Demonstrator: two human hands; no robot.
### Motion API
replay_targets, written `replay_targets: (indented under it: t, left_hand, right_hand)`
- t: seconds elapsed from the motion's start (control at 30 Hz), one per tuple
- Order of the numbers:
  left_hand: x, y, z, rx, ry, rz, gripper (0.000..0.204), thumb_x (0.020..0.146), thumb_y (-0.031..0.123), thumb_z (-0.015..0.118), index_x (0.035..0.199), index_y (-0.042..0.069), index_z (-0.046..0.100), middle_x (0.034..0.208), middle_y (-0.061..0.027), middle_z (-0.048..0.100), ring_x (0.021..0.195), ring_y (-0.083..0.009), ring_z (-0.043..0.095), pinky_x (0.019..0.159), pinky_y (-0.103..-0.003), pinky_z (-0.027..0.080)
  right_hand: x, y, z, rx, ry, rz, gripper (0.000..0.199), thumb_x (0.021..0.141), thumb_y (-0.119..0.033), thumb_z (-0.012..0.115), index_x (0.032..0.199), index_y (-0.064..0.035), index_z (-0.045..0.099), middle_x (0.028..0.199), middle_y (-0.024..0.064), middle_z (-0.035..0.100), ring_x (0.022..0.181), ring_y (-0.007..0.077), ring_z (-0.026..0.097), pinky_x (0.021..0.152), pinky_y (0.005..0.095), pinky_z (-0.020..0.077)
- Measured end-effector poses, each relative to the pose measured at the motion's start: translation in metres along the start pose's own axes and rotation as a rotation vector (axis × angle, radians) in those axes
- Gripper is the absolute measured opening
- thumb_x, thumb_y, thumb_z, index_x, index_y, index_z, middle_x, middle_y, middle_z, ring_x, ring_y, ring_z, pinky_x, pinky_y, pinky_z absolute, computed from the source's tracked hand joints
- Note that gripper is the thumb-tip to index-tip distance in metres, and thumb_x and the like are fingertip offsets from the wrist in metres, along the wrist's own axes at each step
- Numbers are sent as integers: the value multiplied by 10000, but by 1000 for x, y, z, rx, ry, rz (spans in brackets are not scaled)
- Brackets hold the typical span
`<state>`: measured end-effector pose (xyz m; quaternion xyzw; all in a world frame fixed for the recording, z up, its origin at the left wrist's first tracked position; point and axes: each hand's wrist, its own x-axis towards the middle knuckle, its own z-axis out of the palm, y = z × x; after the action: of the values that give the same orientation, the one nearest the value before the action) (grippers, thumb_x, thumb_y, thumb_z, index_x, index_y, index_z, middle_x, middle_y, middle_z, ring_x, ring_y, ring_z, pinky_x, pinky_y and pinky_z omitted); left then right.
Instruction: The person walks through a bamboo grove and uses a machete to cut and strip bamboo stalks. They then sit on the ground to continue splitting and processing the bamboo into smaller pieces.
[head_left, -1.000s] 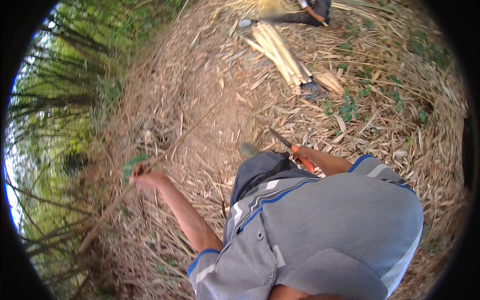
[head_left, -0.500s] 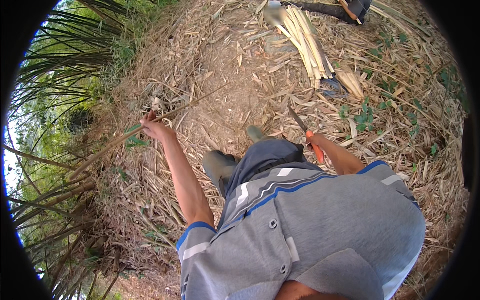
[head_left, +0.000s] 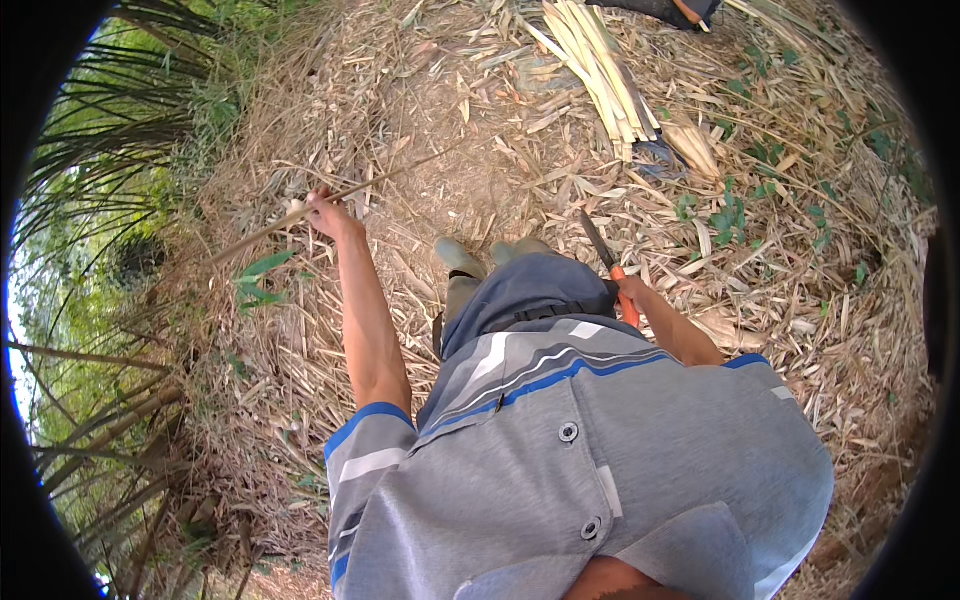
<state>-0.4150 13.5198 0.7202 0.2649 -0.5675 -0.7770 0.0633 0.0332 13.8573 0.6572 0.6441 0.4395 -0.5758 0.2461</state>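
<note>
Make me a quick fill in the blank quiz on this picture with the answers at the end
1. Of the stick and the tool, the left hand holds the ____.
2. The right hand holds something with an ____ handle.
3. The shirt is mostly ____.

Missing words: stick; orange; gray.

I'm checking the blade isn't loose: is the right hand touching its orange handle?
Touching. The head view shows the right hand closed around the orange handle, which shows above and below the grip.
</note>
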Motion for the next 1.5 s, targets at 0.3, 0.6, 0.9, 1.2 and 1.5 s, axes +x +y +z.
replay_targets:
  t: [0.3, 0.6, 0.9, 1.2, 1.5]
  left_hand:
    - [43, -19, 23, 67, -177, 127, 310, 929, 298, 422, 1025, 8, 474, 988, -106, 540, 903, -193, 496, 816, -347, 392]
    - [74, -7, 69, 408, -425, 398, 324, 944, 268, 367, 941, -23, 511, 866, -138, 580, 786, -211, 525, 746, -359, 405]
    - [42, -13, 136, 161, -328, 341, 340, 929, 333, 409, 717, 68, 436, 655, -53, 481, 605, -141, 450, 587, -314, 400]
    - [35, -23, 188, 128, -36, 309, 393, 906, 395, 450, 630, 135, 347, 559, -17, 366, 507, -126, 368, 472, -308, 342]
    - [50, -35, 224, 414, 54, 227, 369, 902, 389, 437, 622, 155, 379, 430, 47, 298, 377, -88, 271, 351, -250, 236]
  right_hand:
    - [-20, 23, 61, -9, 230, -170, 173, 784, -142, 563, 849, 18, 551, 618, 104, 567, 475, 189, 560, 412, 320, 453]
    - [-82, -146, 108, -227, 32, -657, 223, 727, -154, 648, 835, 1, 528, 578, 44, 524, 446, 120, 503, 416, 269, 404]
    - [-67, -258, 184, -100, -250, -1017, 270, 715, -145, 604, 946, -19, 542, 647, 56, 552, 493, 110, 529, 453, 278, 427]
    - [-118, -364, 178, 33, -348, -1127, 240, 728, -137, 615, 901, 2, 525, 583, 36, 518, 462, 119, 533, 419, 278, 422]
    - [28, -289, 214, -834, -392, -657, 303, 682, -152, 632, 947, -19, 568, 824, 163, 616, 735, 271, 624, 598, 352, 473]
